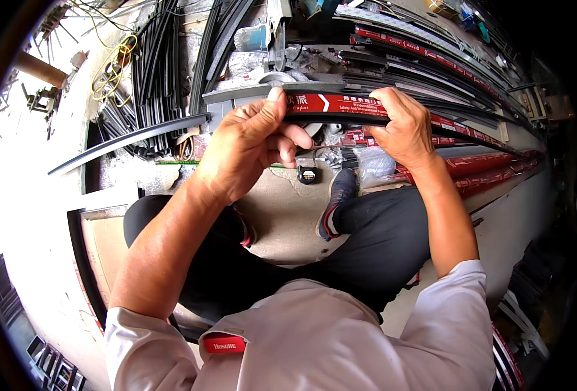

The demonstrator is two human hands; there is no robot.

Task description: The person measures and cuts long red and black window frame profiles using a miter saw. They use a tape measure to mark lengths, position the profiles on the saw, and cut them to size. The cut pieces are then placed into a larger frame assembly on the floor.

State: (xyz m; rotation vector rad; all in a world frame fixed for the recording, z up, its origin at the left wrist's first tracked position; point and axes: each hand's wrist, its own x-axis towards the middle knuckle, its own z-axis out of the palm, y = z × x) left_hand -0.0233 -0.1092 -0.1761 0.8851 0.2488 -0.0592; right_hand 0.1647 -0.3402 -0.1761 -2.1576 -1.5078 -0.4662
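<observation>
In the head view, the right hand [402, 127] is at upper right of centre, and its thumb and fingers are clamped on a long dark strip with a red printed band [340, 104]. This strip lies across the upper middle of the frame, and from there it runs toward the right side. The left hand [246, 143] is at upper centre, by the visible left end of the red band, with thumb raised and fingers loosely curled (whether they pinch the strip, I cannot tell). Below the strip, near the centre, a black tape measure [308, 174] lies just beside a dark shoe [342, 189]. At upper left there are a bundle of dark profiles [160, 72] and a yellow cable [114, 75].
</observation>
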